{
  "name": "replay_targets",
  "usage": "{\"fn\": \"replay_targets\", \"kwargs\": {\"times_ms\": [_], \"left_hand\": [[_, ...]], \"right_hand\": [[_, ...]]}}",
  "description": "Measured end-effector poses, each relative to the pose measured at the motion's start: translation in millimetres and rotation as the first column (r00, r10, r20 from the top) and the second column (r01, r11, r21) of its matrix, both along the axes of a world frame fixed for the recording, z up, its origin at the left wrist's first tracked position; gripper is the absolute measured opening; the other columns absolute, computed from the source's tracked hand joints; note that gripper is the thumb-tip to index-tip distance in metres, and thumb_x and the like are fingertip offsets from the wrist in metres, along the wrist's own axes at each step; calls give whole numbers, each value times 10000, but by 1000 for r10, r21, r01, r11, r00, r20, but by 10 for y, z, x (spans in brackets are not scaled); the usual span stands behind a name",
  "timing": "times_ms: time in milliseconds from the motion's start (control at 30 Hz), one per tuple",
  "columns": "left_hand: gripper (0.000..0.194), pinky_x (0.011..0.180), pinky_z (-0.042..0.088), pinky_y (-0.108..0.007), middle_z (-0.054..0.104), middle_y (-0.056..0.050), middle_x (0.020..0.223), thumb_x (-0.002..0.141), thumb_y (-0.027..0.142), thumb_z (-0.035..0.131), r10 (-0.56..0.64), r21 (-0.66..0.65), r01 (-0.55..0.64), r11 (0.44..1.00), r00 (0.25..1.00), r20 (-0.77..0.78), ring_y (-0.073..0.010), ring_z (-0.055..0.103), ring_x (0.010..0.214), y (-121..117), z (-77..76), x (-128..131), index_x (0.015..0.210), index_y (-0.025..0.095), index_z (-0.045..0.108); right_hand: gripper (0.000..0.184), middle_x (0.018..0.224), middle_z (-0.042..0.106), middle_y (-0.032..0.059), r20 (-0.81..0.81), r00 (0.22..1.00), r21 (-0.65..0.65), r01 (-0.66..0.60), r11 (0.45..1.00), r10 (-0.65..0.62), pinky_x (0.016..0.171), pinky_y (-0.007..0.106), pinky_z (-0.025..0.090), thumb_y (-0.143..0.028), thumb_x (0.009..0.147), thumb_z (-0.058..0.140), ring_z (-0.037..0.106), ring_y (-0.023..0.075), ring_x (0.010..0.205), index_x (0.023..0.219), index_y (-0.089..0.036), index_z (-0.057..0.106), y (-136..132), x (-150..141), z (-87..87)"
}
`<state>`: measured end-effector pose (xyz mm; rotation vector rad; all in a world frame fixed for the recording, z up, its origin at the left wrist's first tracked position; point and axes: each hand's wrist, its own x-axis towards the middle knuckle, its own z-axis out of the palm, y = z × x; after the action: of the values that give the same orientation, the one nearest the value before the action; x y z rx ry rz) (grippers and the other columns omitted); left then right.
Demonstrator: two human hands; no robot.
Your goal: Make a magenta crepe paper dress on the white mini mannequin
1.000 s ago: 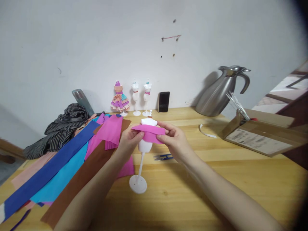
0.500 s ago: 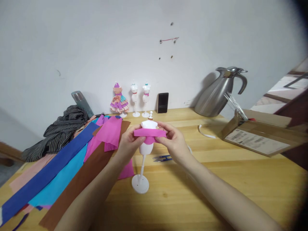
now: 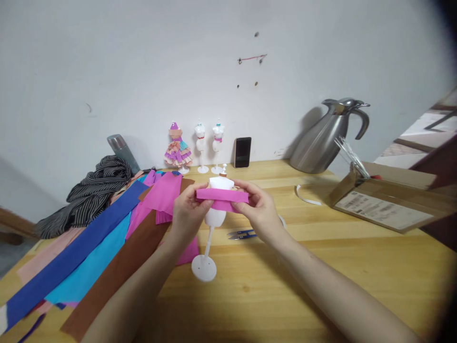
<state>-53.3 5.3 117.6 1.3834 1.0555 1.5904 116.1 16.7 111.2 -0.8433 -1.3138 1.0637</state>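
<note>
While the small white mannequin (image 3: 215, 215) stands upright on its round base on the wooden table (image 3: 321, 267), both hands are right on it at chest height. The left hand (image 3: 188, 213) pinches the left end of a pink paper strip (image 3: 222, 195), thumb on top and fingers curled under, and the right hand (image 3: 257, 208) pinches the right end the same way, so the strip lies flat and level across the front of the mannequin's torso, just below its shoulders. A second layer of pink peeks out under the strip's lower edge; whether it is a fold of the same piece is hard to tell. The stand's thin pole drops between the two wrists to the base, near the middle of the table. Just to the right of the pole, behind the right wrist, lie blue thread snips (image 3: 243, 234). To the left, long paper sheets fan out: blue (image 3: 71, 257), turquoise (image 3: 93, 266), brown (image 3: 117, 274) and pink (image 3: 164, 193), with a striped dark cloth (image 3: 93, 188) bunched beyond them. Along the wall at the back stand a dressed mannequin (image 3: 177, 148) in ruffled paper, two bare ones (image 3: 209, 143) beside it, and a phone (image 3: 243, 152) leaning upright. Further right sits a steel jug (image 3: 324, 138), a white tape curl (image 3: 306, 196), and a cardboard box (image 3: 389, 202) near the table's right edge.
</note>
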Motion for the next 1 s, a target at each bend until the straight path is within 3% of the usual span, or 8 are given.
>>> {"fn": "replay_targets", "kwargs": {"times_ms": [300, 500, 633, 800, 1000], "left_hand": [[408, 721, 537, -296, 729, -56, 909, 634, 234, 790, -30, -72, 32, 997, 999, 32, -189, 679, 817, -1, 26, -6, 1012, 158, 655], [208, 638, 491, -242, 679, -11, 758, 661, 223, 760, -84, -91, 84, 992, 996, 6, -135, 629, 693, -34, 37, 18, 810, 162, 629], [162, 592, 447, -216, 631, 15, 703, 665, 190, 728, -105, -98, 101, 990, 994, -31, -112, 580, 637, -47, 75, 24, 774, 164, 610], [197, 606, 461, -236, 655, -2, 750, 669, 222, 720, -80, -102, 81, 992, 997, 9, -147, 614, 687, -16, 81, 32, 823, 167, 611], [216, 665, 492, -251, 679, -18, 819, 713, 248, 708, -121, -80, 125, 989, 991, 54, -157, 638, 750, 12, -1, 38, 890, 164, 619]], "right_hand": [[455, 727, 655, -16, -61, 998, -84, -40, 996, 35, 576, 264, 475, -205, 591, 698, 567, 136, 619, 1045, -218, 698, 62, -4, -61], [454, 702, 647, -25, -141, 988, -148, -79, 986, 58, 596, 269, 474, -194, 574, 702, 549, 116, 581, 1028, -188, 691, 67, -14, -61], [443, 754, 672, -4, -150, 987, -129, -78, 989, 59, 620, 283, 501, -219, 584, 719, 576, 131, 622, 1025, -187, 689, 45, -21, -49], [498, 890, 699, 39, -139, 987, -78, -98, 992, 87, 708, 326, 539, -323, 625, 786, 632, 178, 761, 1095, -205, 674, 30, -18, -72], [544, 1018, 685, 52, -10, 999, 4, -31, 1000, 31, 789, 354, 540, -329, 649, 798, 637, 196, 852, 1161, -229, 642, 23, -40, -105]]}}
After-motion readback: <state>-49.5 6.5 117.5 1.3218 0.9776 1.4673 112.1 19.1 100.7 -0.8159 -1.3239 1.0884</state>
